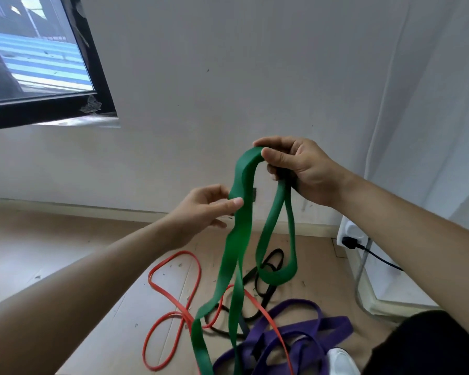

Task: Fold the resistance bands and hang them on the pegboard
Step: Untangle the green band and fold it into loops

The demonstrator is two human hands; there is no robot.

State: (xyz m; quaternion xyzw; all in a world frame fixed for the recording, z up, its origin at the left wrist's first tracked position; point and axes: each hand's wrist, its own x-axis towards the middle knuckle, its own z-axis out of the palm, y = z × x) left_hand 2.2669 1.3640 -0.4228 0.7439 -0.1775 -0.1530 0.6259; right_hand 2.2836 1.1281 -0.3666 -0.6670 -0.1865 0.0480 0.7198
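You held the wide green rubber resistance band (238, 239) up in front of the pale wall (255, 77), with both of your bare hands gripping it. Your right hand (301, 171) was the higher one, closed around the top bend of the band, thumb and forefinger pinching the fold while the lower fingers curled over a second strand. Your left hand (206, 207) sat lower and to the left, thumb pressed across the flat face of the band and the fingers behind it. From your right hand a short loop hung down, its bottom curve dangling above the floor; from your left hand the longer strands ran down and out of the bottom of the view (where they ended could not be seen). Beneath them, on the light wooden floor (52, 253), lay the other bands: a thin orange-red rubber band (173, 293) sprawled in loose curves to the left, a narrow black band (266, 269) behind the green loop, and a broad purple band (303, 328) heaped nearest you, the orange-red one crossing over it. A dark-framed window (100, 77) filled the upper left, and a white box with a black plug and cable (355, 239) stood against the wall at the right.
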